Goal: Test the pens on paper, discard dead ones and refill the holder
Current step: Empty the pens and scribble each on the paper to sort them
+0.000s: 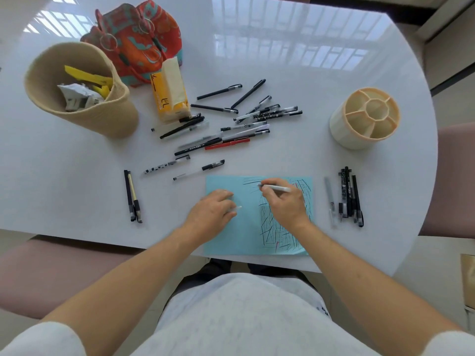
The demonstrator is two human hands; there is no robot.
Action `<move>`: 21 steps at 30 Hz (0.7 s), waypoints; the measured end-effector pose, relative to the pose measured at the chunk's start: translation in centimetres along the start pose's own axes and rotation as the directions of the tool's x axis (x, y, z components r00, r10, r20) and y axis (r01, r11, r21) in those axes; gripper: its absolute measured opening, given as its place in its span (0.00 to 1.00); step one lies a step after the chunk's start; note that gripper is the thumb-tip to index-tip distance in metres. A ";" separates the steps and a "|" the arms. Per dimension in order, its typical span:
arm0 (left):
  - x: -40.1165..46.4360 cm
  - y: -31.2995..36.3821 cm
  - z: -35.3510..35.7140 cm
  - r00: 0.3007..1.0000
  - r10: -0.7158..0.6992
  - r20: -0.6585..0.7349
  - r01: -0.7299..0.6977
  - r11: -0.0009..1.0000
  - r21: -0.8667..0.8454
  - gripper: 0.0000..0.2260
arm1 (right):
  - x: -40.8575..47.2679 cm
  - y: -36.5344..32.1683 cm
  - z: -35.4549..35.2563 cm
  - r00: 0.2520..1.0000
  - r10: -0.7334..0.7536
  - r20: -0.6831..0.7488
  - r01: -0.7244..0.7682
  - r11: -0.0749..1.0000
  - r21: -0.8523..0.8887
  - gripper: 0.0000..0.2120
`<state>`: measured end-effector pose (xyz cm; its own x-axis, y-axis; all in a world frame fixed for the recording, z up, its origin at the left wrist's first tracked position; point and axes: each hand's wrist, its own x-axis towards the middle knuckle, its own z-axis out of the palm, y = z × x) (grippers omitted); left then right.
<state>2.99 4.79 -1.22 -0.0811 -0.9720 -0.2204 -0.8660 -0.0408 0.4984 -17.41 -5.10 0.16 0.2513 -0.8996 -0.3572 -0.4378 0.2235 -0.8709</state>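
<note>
Our left hand (214,211) lies on the blue paper (246,227), curled around a clear cap (235,208); our right hand (284,201) pinches a white pen (275,187), tip on the scribbles. Beyond, loose pens (231,124) litter the surface (295,73), holder (365,118) far right.

Setting: a home, probably a dining area. Evidence: glossy white round-edged table (257,47) reflecting window panes; 2 dusty-pink padded seats (452,181) drawn up to it; pale tiled floor (437,265); red and teal patterned fabric drawstring bag (138,39); yellow soft pack of tissues (171,91); beige woven basket (77,91) holding crumpled paper scraps.
</note>
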 end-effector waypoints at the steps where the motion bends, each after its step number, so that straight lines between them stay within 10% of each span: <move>1: 0.0 -0.1 0.3 1.000 0.002 0.017 -0.002 1.000 0.007 0.10 | 0.0 0.2 0.5 1.000 -0.026 0.005 0.026 0.998 -0.052 0.06; 11: -0.3 -0.6 0.4 0.998 -0.033 0.056 0.034 0.999 -0.023 0.11 | 0.4 0.9 1.1 0.989 -0.143 0.033 0.146 0.932 -0.331 0.08; 21: 0.0 -0.8 0.3 0.998 -0.046 0.046 0.049 0.996 -0.079 0.11 | 0.4 0.2 -0.8 0.995 0.037 -0.091 -0.035 0.999 0.023 0.03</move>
<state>3.52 4.88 -1.86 -0.0643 -0.9574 -0.2815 -0.8270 -0.1068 0.5520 -18.10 -5.78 0.15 0.1552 -0.9211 -0.3571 -0.4268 0.2635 -0.8651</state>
